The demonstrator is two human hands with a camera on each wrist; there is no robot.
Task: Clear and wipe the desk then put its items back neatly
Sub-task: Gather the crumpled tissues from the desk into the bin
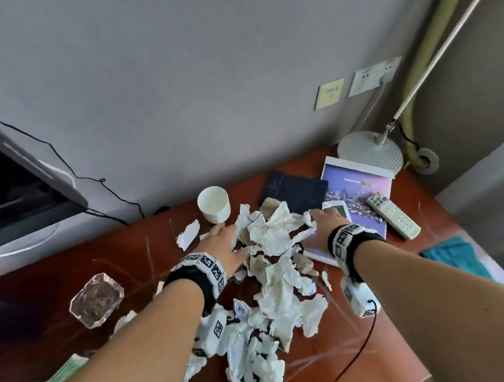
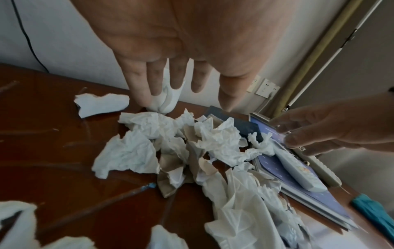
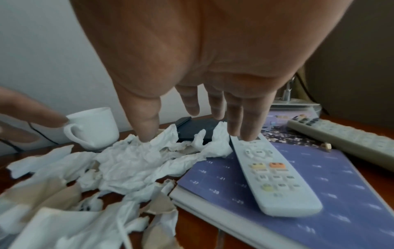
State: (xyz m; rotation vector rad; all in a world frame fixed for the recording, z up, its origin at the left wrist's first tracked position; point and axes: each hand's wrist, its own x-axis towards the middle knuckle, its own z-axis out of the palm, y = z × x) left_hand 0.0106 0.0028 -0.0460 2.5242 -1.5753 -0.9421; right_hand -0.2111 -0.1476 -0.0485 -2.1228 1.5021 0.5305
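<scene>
A heap of crumpled white tissues and brown paper scraps (image 1: 273, 238) (image 2: 213, 139) (image 3: 132, 160) covers the middle of the red-brown desk (image 1: 127, 260). My left hand (image 1: 224, 234) (image 2: 181, 87) hovers at the heap's far left with straight, spread fingers, its tips close to a white cup (image 1: 214, 204) (image 3: 95, 128). My right hand (image 1: 325, 222) (image 3: 192, 124) is spread at the heap's far right. Its thumb touches tissue and its fingers reach over the top of a white remote (image 3: 275, 178) (image 2: 298, 171). Neither hand holds anything.
The white remote lies on a purple calendar book (image 1: 359, 192), with a grey remote (image 1: 393, 219) beside it and a dark notebook (image 1: 294, 191) behind the heap. A glass ashtray (image 1: 97, 295) sits left, a lamp base (image 1: 369, 150) in the far corner, a teal cloth (image 1: 450, 257) at the right edge.
</scene>
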